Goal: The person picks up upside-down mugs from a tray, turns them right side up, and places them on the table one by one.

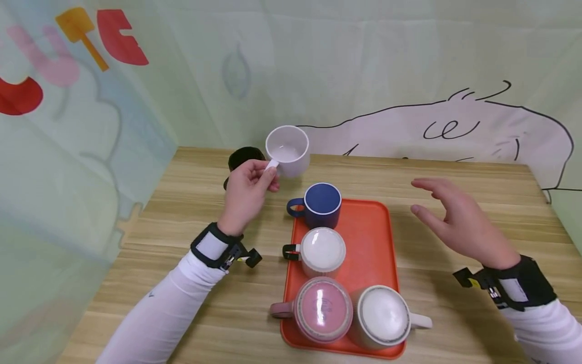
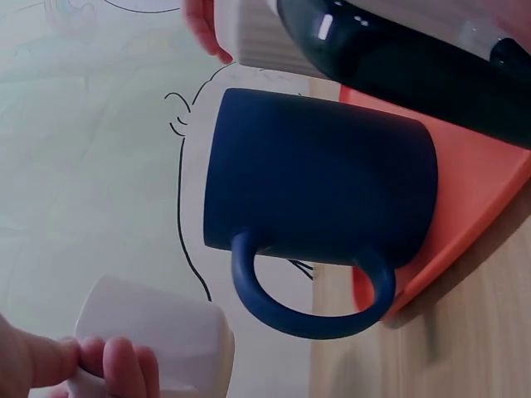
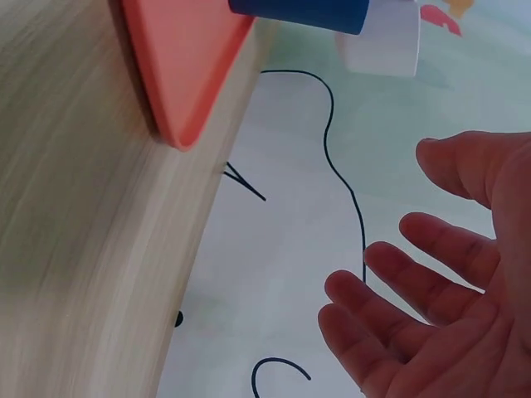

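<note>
By its handle, my left hand point(image 1: 247, 189) pinches a white mug point(image 1: 295, 164) between thumb and fingers, its mouth facing up, at the back of the table. A black mug point(image 1: 243, 156) is partly hidden behind that hand. On the orange tray point(image 1: 368, 237) stand upside-down mugs: a navy blue mug point(image 1: 323, 205) nearest the held one, then a white mug with a black handle point(image 1: 320, 250). A pink mug point(image 1: 324, 308) and another white mug point(image 1: 384, 316) fill the near end. My right hand point(image 1: 459, 222) hovers right of the tray, fingers extended, holding nothing.
The wooden table point(image 1: 177, 202) ends at the back against a pale printed cloth point(image 1: 364, 60) with line drawings and colored letters. The pink mug's handle juts past the tray's left edge, and the near white mug's handle past its right.
</note>
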Action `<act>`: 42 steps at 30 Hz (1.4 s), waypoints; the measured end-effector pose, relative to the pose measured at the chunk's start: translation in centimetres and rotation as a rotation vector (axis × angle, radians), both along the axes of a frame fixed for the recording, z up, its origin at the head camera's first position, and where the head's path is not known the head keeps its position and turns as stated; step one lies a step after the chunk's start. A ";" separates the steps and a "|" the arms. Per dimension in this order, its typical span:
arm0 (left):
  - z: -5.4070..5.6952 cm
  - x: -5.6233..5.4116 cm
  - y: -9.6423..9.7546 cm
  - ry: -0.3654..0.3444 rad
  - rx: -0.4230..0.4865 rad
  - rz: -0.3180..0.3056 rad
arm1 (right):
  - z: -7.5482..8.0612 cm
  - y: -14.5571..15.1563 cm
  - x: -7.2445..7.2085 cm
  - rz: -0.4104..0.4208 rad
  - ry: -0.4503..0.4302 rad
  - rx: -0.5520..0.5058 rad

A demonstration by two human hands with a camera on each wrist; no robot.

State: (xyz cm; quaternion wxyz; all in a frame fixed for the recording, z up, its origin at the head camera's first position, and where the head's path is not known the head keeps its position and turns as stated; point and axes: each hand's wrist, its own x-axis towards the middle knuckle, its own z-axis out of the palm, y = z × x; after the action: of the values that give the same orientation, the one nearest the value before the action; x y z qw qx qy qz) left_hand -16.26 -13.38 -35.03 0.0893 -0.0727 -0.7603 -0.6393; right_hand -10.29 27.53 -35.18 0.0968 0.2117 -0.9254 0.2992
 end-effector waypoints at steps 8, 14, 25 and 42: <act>-1.4 -0.3 -0.1 -0.113 -0.008 0.022 | -0.8 0.4 0.4 0.001 0.003 0.013; -2.5 -0.7 -0.2 -0.158 -0.019 0.045 | -1.0 0.5 0.6 -0.011 -0.030 0.027; -3.9 -1.2 0.0 -0.201 -0.003 0.050 | -1.5 0.8 0.8 0.010 -0.005 0.083; -4.9 -1.7 0.2 -0.259 -0.003 0.041 | -2.8 1.3 1.0 0.033 0.079 0.178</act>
State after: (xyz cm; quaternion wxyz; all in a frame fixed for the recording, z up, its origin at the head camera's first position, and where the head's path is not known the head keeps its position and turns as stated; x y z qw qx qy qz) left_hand -17.97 -13.16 -39.94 0.0034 0.0260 -0.7676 -0.6404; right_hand -9.32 28.88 -38.00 0.1090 0.2462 -0.9402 0.2088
